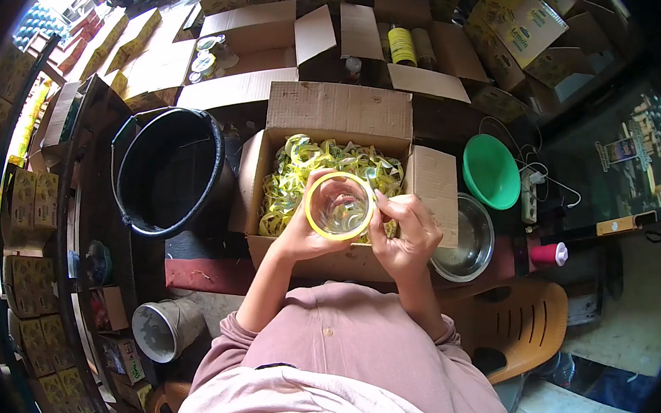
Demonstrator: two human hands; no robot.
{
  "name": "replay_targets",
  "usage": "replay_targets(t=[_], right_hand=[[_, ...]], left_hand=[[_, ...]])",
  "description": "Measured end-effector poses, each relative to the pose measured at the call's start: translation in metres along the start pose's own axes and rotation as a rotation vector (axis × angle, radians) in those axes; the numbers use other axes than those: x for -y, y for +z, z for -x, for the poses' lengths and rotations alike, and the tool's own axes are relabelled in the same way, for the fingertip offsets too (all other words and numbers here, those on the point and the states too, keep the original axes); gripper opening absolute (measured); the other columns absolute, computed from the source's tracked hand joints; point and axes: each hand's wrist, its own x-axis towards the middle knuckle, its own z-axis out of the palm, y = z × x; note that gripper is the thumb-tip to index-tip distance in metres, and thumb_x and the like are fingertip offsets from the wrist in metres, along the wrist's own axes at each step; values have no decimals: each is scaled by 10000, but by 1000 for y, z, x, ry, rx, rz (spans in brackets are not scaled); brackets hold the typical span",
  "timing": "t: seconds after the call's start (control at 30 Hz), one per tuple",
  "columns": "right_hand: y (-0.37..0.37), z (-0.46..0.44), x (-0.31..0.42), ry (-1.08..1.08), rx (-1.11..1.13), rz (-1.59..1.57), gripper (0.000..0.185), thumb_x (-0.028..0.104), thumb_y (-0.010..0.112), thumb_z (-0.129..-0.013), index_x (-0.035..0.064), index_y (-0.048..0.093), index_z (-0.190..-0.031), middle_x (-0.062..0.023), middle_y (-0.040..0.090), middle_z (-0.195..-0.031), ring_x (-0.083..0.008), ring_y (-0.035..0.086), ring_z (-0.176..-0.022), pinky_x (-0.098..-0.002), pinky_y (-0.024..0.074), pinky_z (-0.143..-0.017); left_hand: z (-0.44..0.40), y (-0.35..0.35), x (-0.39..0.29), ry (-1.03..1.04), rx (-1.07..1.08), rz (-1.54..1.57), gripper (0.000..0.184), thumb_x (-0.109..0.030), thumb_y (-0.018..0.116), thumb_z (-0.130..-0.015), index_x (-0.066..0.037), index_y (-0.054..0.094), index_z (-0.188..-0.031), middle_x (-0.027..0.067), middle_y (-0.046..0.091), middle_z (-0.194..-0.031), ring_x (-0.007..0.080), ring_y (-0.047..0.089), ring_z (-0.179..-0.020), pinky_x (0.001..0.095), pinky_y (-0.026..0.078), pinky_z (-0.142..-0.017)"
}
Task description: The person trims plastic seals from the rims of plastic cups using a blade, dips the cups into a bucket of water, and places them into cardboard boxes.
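Note:
A clear cup with a yellow rim (340, 207) is held up in front of my chest, its round mouth facing me. Wrapped around its left side is my left hand (298, 227). At the right edge of the rim, the thumb and forefinger of my right hand (404, 232) are pinched together; whatever is between them is too small to make out. Directly below the cup stands an open cardboard box (339, 110), full of tangled yellow-green printed plastic strips (303, 162).
A black bucket (211, 189) stands left of the box. On the right are a green bowl (491, 173), a metal basin (476, 253), a pink thread spool (548, 255) and a power strip (530, 197). Open cartons (251, 29) line the back; an orange chair (527, 323) is beside me.

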Motion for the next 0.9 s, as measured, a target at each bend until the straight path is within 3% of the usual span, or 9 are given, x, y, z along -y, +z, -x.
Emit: replay_targets(t=[0.23,0.43,0.53,0.9], right_hand=[[1,13,5,114,-1,-20,173,-28,645,-669,47,614,-821,-49,570,-696,-154,572,-590,-261,463,-515],[2,12,4,60,-39,58,149,-22,648,-669,49,610,-795,-54,581,-705,-167,578,-595,-271,468,-526],[0,11,1,77,-3,-67,145,-50,640,-659,3,607,-790,-86,586,-691,-148,578,-585,-253,462,-539],[-10,5,-5,55,37,-145,197,-91,614,-639,5,608,-811,-81,575,-679,-139,561,-567,-237,444,-529]], left_hand=[[-6,7,-5,26,-142,27,843,12,738,-617,-116,201,-1254,102,488,-1083,212,490,-1051,360,389,-922],[-2,4,-3,37,-54,-23,854,7,744,-617,-94,190,-1259,108,484,-1101,215,484,-1067,357,391,-927],[1,-1,-4,18,-12,-71,863,-10,754,-611,-77,191,-1262,110,483,-1111,215,483,-1072,351,389,-933],[6,-5,-3,-55,106,-150,933,-73,813,-540,-48,229,-1267,100,489,-1136,202,486,-1082,334,381,-939]])
